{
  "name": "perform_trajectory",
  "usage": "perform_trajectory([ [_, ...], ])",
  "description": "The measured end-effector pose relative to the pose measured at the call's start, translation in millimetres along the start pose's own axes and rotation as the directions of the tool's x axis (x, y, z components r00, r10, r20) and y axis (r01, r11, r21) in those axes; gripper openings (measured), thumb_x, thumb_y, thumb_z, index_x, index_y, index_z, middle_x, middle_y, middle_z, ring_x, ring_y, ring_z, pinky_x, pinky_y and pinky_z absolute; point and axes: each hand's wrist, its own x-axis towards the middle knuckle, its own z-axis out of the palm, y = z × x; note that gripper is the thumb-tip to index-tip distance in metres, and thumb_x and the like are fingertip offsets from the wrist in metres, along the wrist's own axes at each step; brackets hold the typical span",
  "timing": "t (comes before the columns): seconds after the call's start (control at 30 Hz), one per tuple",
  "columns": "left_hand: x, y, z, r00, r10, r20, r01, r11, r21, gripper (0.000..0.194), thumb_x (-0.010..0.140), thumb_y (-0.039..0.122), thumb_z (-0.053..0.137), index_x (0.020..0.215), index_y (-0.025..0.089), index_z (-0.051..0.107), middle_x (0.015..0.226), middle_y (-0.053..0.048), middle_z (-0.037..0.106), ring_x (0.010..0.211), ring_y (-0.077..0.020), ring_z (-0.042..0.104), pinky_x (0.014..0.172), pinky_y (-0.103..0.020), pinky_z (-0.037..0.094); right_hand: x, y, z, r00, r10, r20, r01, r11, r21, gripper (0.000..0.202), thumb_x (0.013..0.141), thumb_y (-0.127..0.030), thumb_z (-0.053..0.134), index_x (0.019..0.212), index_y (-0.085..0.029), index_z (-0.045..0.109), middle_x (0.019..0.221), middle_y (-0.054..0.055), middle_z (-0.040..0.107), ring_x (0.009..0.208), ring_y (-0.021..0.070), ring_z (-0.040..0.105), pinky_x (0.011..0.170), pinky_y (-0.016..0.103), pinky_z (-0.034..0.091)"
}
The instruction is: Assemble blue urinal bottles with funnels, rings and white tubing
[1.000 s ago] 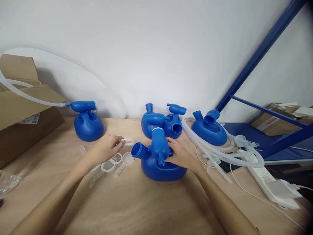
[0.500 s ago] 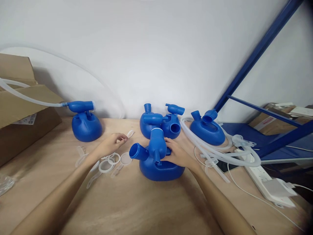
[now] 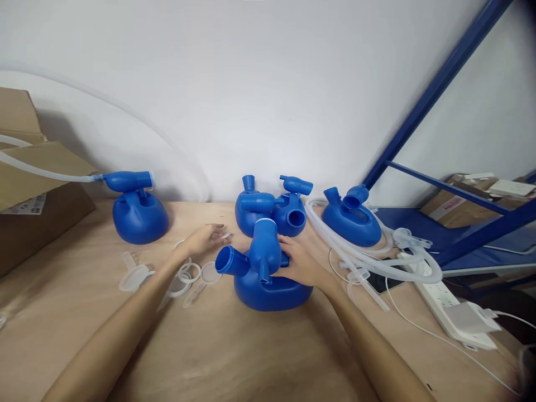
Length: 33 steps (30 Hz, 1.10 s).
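In the middle of the table stands a blue plastic urinal bottle (image 3: 272,296), its open, threaded neck (image 3: 231,261) tilted to the left. A blue funnel piece (image 3: 265,248) with a pale rim rests on top of it. My right hand (image 3: 298,262) is wrapped round the bottle's handle area from the right, its fingertips partly hidden behind the funnel piece. My left hand (image 3: 206,239) is further left, its fingers pinching a small white plastic ring (image 3: 226,235). Under my left forearm lie several translucent rings and strapped caps (image 3: 210,273), partly covered by the arm.
More blue bottles stand by the wall: one at left (image 3: 140,219) with a hose, a cluster behind (image 3: 249,222), one at right (image 3: 352,226). Coiled clear hoses (image 3: 419,273), a phone (image 3: 383,283) and a power strip (image 3: 444,301) lie right. A cardboard box (image 3: 46,223) stands left.
My left hand has shifted slightly to the right with the white ring and turned a little. My right hand keeps its hold on the bottle. The whole view has moved slightly.
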Motion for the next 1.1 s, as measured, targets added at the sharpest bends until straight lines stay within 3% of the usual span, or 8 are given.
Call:
perform_trajectory([
  [0.2,-40.5,36.1,-58.8,0.977,0.132,0.170,-0.044,0.896,-0.442,0.051,0.072,0.065,0.081,0.067,0.020,0.058,0.123,-0.015,0.076,0.118,-0.0347,0.071,0.101,-0.049,0.056,0.5,-1.3,0.2,1.000,-0.020,-0.001,0.020,1.000,0.002,0.050,0.082,-0.059,0.081,0.116,-0.024,0.075,0.134,0.012,0.069,0.126,0.0370,0.064,0.108,0.055,0.052],
  [0.27,-54.5,50.0,-59.9,0.976,0.149,0.157,-0.026,0.799,-0.601,0.053,0.064,0.061,0.090,0.085,0.020,0.066,0.126,-0.014,0.075,0.112,-0.0332,0.074,0.096,-0.049,0.059,0.1,0.0,0.1,1.000,-0.010,-0.003,0.010,1.000,0.006,0.052,0.081,-0.058,0.082,0.120,-0.024,0.074,0.138,0.012,0.067,0.130,0.0376,0.062,0.111,0.056,0.050],
  [0.37,-68.1,65.3,-38.1,0.995,0.091,-0.039,-0.093,0.719,-0.689,0.057,0.068,0.057,0.090,0.106,0.022,0.066,0.133,-0.012,0.070,0.115,-0.0307,0.072,0.095,-0.047,0.060,-0.7,2.4,0.0,1.000,0.000,0.006,0.000,1.000,0.012,0.056,0.080,-0.056,0.084,0.124,-0.025,0.073,0.141,0.012,0.065,0.132,0.0380,0.060,0.113,0.057,0.049],
  [0.5,-77.5,69.3,5.1,0.938,0.014,-0.347,-0.237,0.756,-0.611,0.048,0.072,0.057,0.087,0.074,0.020,0.056,0.133,-0.016,0.071,0.122,-0.0345,0.069,0.104,-0.051,0.055,-1.3,3.5,0.4,1.000,0.000,0.014,0.000,1.000,0.012,0.052,0.082,-0.057,0.082,0.124,-0.026,0.073,0.138,0.011,0.067,0.127,0.0366,0.063,0.110,0.057,0.051],
  [0.6,-81.6,64.3,25.5,0.935,0.006,-0.356,-0.202,0.832,-0.516,0.049,0.077,0.056,0.083,0.066,0.021,0.050,0.138,-0.019,0.069,0.129,-0.0383,0.064,0.109,-0.055,0.050,-1.7,3.8,1.0,1.000,0.004,0.005,-0.004,1.000,-0.004,0.053,0.082,-0.058,0.081,0.124,-0.026,0.073,0.137,0.011,0.068,0.127,0.0373,0.063,0.110,0.057,0.051],
  [0.7,-83.5,60.0,31.1,0.950,0.051,-0.309,-0.178,0.899,-0.400,0.033,0.086,0.053,0.074,0.088,0.021,0.065,0.140,-0.017,0.069,0.139,-0.0365,0.057,0.116,-0.055,0.045,-2.2,4.4,1.5,1.000,0.012,0.009,-0.012,1.000,-0.009,0.055,0.082,-0.059,0.081,0.125,-0.027,0.073,0.137,0.011,0.068,0.127,0.0377,0.063,0.110,0.059,0.051],
  [0.83,-86.0,59.8,26.6,0.931,0.147,-0.335,-0.223,0.954,-0.201,0.036,0.095,0.046,0.064,0.122,0.022,0.065,0.131,-0.013,0.071,0.126,-0.0298,0.066,0.110,-0.047,0.050,-2.1,3.8,1.3,1.000,0.006,0.016,-0.006,1.000,-0.001,0.057,0.082,-0.060,0.081,0.128,-0.027,0.072,0.140,0.011,0.066,0.130,0.0378,0.062,0.112,0.058,0.050],
  [1.1,-93.3,53.8,28.9,0.873,0.365,-0.324,-0.352,0.931,0.101,0.040,0.100,0.041,0.058,0.134,0.021,0.063,0.137,-0.014,0.068,0.126,-0.0290,0.066,0.109,-0.040,0.052,-1.3,2.8,0.7,1.000,0.003,0.001,-0.003,1.000,-0.017,0.063,0.081,-0.063,0.080,0.132,-0.026,0.070,0.142,0.013,0.066,0.132,0.0402,0.060,0.112,0.061,0.049],
])
